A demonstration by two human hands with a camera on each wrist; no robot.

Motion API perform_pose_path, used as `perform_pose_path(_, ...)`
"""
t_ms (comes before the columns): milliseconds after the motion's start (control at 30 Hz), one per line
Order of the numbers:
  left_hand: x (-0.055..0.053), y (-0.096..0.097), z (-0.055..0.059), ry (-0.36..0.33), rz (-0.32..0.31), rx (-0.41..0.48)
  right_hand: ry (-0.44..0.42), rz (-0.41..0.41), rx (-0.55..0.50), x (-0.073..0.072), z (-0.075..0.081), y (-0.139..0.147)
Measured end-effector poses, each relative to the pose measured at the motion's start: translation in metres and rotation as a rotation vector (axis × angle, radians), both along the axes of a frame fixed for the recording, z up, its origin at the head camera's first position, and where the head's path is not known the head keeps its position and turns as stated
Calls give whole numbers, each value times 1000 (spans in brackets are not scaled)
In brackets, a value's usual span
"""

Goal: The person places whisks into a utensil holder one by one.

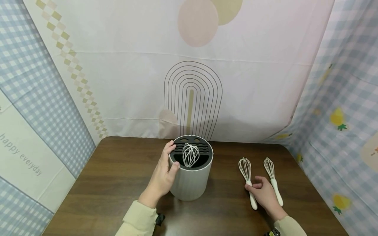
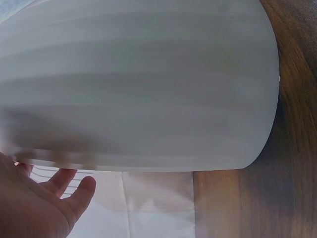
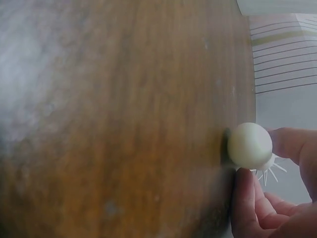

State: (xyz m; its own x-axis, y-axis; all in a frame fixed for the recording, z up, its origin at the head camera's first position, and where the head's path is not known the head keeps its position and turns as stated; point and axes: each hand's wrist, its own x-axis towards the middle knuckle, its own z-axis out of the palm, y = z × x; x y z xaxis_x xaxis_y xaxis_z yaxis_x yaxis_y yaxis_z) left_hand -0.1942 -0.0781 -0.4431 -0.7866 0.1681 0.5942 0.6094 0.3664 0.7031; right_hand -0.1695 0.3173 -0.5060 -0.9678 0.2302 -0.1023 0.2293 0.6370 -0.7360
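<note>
In the head view, a ribbed pale utensil holder (image 1: 190, 186) with a black slotted top stands upright. A whisk (image 1: 190, 154) sits in its large front opening, white wires up. My left hand (image 1: 162, 173) rests against the holder's left side, thumb and fingers spread along the rim; the left wrist view shows its fingers (image 2: 81, 196) beside the ribbed wall. My right hand (image 1: 264, 193) pinches the white handle of a second whisk (image 1: 245, 168) between thumb and fingers. The right wrist view looks at that handle's round end (image 3: 250, 145), close to the tabletop.
A third whisk (image 1: 274, 183) lies just right of my right hand, its handle partly behind the hand. The brown wooden table (image 1: 118, 183) ends at a white printed cloth (image 1: 133, 98) behind. Blue checked cloths hang at both sides.
</note>
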Motion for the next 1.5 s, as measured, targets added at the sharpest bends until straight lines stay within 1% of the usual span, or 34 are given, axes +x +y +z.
perform_pose_path(467,1,1,2,22,-4,4,-2,6,-25,0,1,0)
perform_pose_path(700,1,0,2,11,-3,3,-16,12,-44,-1,2,0)
perform_pose_path(800,1,0,1,13,-2,3,-12,15,-60,-2,5,-1)
perform_pose_path(933,1,0,2,16,-2,1,26,34,-55,-2,17,-5)
perform_pose_path(1167,2,0,3,2,-7,0,104,53,1,-2,48,-16)
perform_pose_path(1300,1,0,3,10,-9,0,153,51,-6,-2,62,-24)
perform_pose_path(1500,1,0,1,6,-12,5,276,53,-75,-3,77,-39)
